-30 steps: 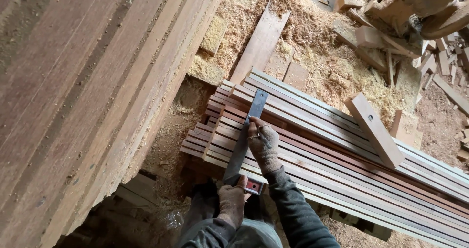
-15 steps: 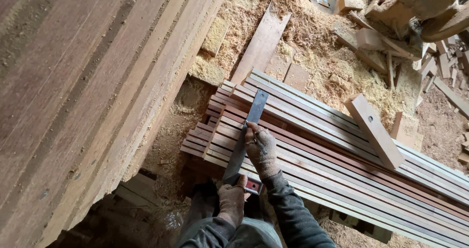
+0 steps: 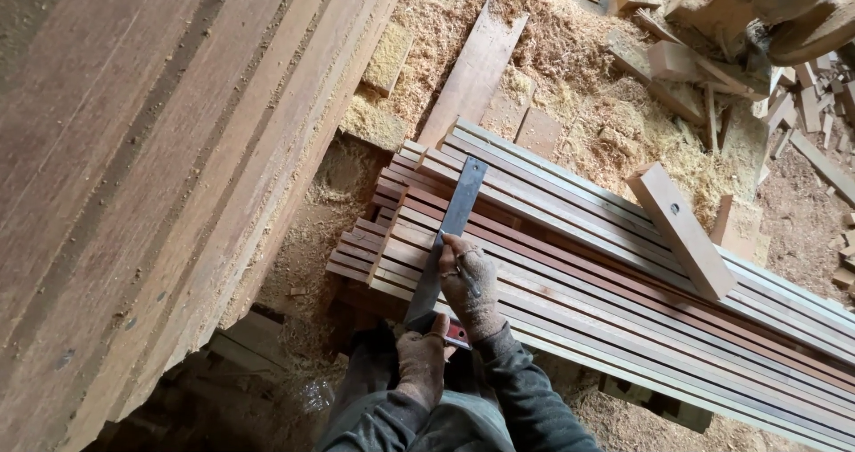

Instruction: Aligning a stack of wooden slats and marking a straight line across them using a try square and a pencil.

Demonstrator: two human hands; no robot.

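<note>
A row of long wooden slats (image 3: 570, 238) lies side by side on a low support, their ends toward the left. A metal try square (image 3: 450, 225) rests across them, its dark blade pointing away from me and its red-faced stock at the near edge. My left hand (image 3: 420, 363), in a dusty glove, presses on the stock end of the square. My right hand (image 3: 468, 283), also gloved, holds a pencil against the right edge of the blade, over the nearer slats.
Wide stacked planks (image 3: 151, 167) fill the left side. A short wooden block (image 3: 681, 229) lies across the slats at the right. Sawdust, a loose board (image 3: 472, 73) and offcuts (image 3: 677, 60) cover the ground beyond. My legs show below the slats.
My right hand has slid down the blade toward me, from mid-blade to the nearer slats. The left hand and the square have stayed in place.
</note>
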